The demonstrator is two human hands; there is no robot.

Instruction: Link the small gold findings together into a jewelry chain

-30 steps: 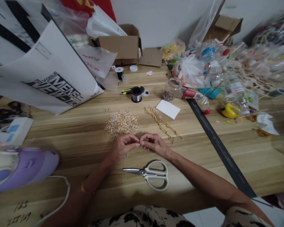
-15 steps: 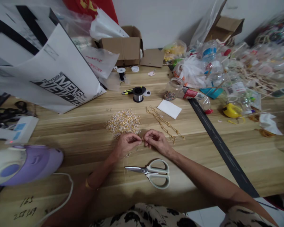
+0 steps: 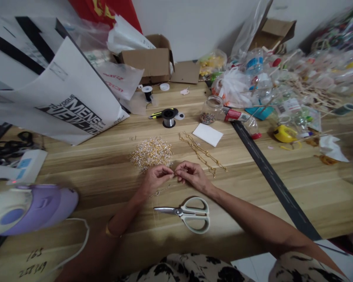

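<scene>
My left hand (image 3: 157,180) and my right hand (image 3: 192,175) meet fingertip to fingertip over the table, both pinched. Whatever lies between the fingertips is too small to make out. Just beyond the left hand is a heap of small gold and silver beads (image 3: 151,152). A short fine chain with a ring (image 3: 158,192) shows just below the left hand's fingers; whether it hangs from them I cannot tell. Nearer my body lie scissors (image 3: 182,212) with pale handles, blades pointing left. Past the right hand rests a gold beaded chain (image 3: 201,153).
Beyond the beads are a wire spool (image 3: 168,118), a yellow-black cutter (image 3: 155,114) and a folded white paper (image 3: 208,134). A jar of beads (image 3: 211,109) and plastic bottles crowd the right. A white bag (image 3: 67,90) and a purple-white appliance (image 3: 48,211) stand left.
The camera view has shifted slightly. My fingertips have come a little closer together, both hands still pinched; the things on the table have not moved.
</scene>
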